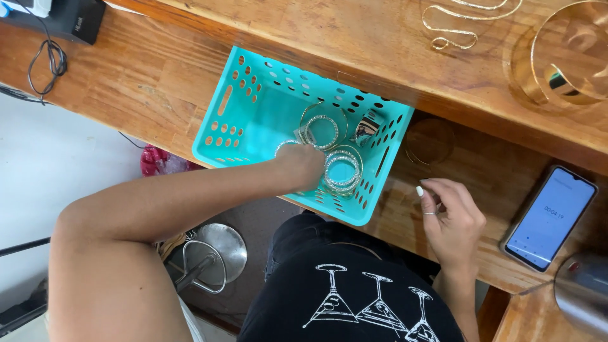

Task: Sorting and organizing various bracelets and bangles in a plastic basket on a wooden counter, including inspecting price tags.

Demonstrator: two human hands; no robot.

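A turquoise perforated plastic basket (240,114) sits on the wooden table, its near corner hanging over the edge. Inside lie several sparkly silver bangles (322,130), a stack of them (342,170) and a shiny silver cuff (366,126). My left hand (303,166) reaches down into the basket, its fingers closed on a silver bangle (285,144) beside the stack. My right hand (448,218) rests on the table to the right of the basket, fingers loosely curled and holding nothing.
A smartphone (550,218) with a lit screen lies at the right. A gold chain (456,25) and a gold ring-shaped stand (563,57) sit on the raised shelf. A thin gold bangle (429,140), a metal cylinder (582,291), a stool (212,256) and a black device with cables (63,19) are around.
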